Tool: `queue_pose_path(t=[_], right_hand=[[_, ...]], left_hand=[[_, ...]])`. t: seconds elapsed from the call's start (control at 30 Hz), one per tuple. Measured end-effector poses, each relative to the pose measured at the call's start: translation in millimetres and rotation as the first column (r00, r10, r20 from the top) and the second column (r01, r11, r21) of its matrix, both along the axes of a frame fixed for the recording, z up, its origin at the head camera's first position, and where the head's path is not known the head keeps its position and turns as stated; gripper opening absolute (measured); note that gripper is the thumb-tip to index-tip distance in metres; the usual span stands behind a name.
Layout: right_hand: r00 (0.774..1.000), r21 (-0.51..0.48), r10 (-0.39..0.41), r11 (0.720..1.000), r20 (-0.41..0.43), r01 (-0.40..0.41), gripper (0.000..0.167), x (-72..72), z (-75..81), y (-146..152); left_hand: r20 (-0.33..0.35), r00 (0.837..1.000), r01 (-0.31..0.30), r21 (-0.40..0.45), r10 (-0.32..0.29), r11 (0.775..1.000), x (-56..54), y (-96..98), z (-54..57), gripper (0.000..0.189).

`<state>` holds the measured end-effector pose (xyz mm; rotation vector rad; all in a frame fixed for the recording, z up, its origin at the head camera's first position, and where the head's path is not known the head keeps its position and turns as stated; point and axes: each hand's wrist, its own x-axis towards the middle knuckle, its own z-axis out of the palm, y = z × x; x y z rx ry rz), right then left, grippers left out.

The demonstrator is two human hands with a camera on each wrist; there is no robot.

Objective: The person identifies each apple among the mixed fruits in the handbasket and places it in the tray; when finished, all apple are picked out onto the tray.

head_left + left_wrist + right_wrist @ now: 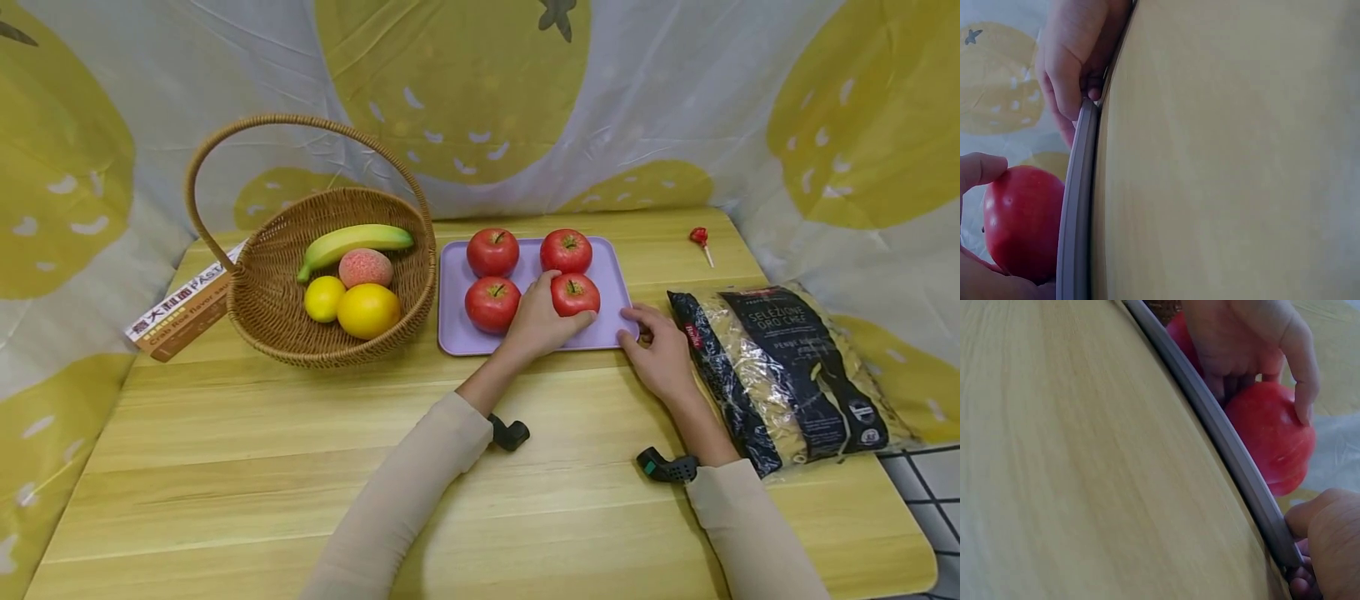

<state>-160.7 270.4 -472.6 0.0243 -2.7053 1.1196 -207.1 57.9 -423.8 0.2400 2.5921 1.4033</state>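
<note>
A lilac tray (532,340) bears several red apples, two of them at the back. My left hand (542,321) grips the front right apple (576,293), its thumb along the near side and fingers round the left. Beside that hand sits the front left apple (491,303). At the tray's right front corner my right hand (662,354) pinches the rim between thumb and fingers. In the left wrist view the gripped apple (1025,222) stands against the tray wall (1079,206). The right wrist view shows the right thumb (1310,515) over the rim.
Left of the tray stands a wicker basket (262,287) with a banana (356,243), a peach (366,268) and two yellow fruits. A pasta box (187,312) lies behind it. On the right are a pasta bag (795,375) and a red lollipop (700,237).
</note>
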Motion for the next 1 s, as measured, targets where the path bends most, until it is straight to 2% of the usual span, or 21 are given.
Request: queue_pose_path(t=[0.27,0.37,0.47,0.57,0.63,0.73,0.83,1.0], right_hand=[[1.0,-0.009,0.002,1.0,-0.012,-0.002,0.038,-1.7,-0.9,-2],[1.0,-0.019,0.001,1.0,-0.007,-0.001,0.039,-2.7,0.5,-2],[1.0,-0.036,-0.001,0.999,0.004,0.001,0.04,-4.5,3.4,-2],[1.0,-0.046,0.005,0.999,0.019,-0.004,0.042,-5.2,8.5,-2],[1.0,-0.039,0.015,0.999,0.025,-0.014,0.043,-4.6,12.8,-1],[0.998,-0.026,0.046,0.999,0.031,-0.045,0.045,-2.5,22.3,-1],[0.997,-0.035,0.068,0.997,0.03,-0.067,0.046,0.6,36.1,-2],[0.997,-0.059,0.071,0.996,-0.018,-0.072,0.045,3.0,62.3,5]], left_hand=[[0.017,1.0,0.017,-0.023,-0.017,1.0,3.1,-2.5,-0.8,0.09],[0.021,0.998,0.066,-0.026,-0.065,0.997,7.6,-7.6,2.8,0.098],[0.022,0.992,0.123,-0.021,-0.122,0.992,15.6,-17.6,11.7,0.103],[0.022,0.986,0.165,0.006,-0.165,0.986,26.0,-31.7,24.0,0.104],[0.023,0.981,0.189,0.055,-0.191,0.98,32.6,-42.6,31.7,0.102],[0.015,0.972,0.231,0.124,-0.235,0.965,40.0,-61.3,40.1,0.094],[-0.015,0.963,0.27,0.158,-0.271,0.95,43.9,-80.9,47.5,0.083],[-0.083,0.952,0.303,0.11,-0.295,0.947,50.0,-121.9,68.0,0.064]])
